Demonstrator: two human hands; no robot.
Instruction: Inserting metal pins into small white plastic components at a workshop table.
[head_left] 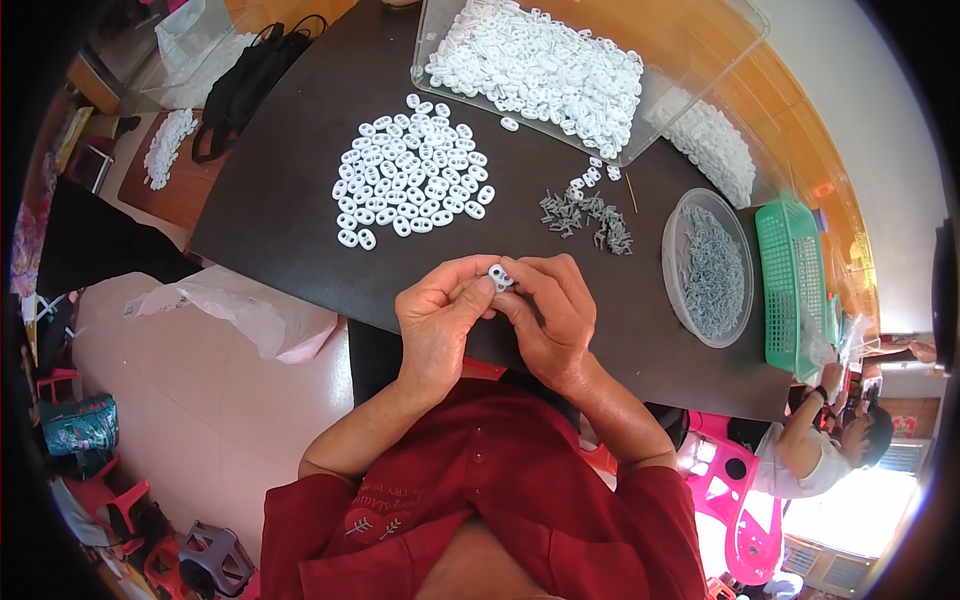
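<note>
A small white oval plastic piece with two dark holes is held up over the table's near edge, between the fingertips of both hands. My left hand pinches its left side between thumb and index finger. Closed in on the other side, my right hand has its thumb and index finger against the piece. Whether a small part also sits inside the right fingers is hidden. Beyond my left hand lies a spread pile of similar white oval pieces. Small grey plastic pins lie loose on the table past my right hand.
A clear bin heaped with white parts stands at the back of the dark table. To the right are a round tub of grey pins and a green basket. A plastic bag hangs left. Another person sits far right.
</note>
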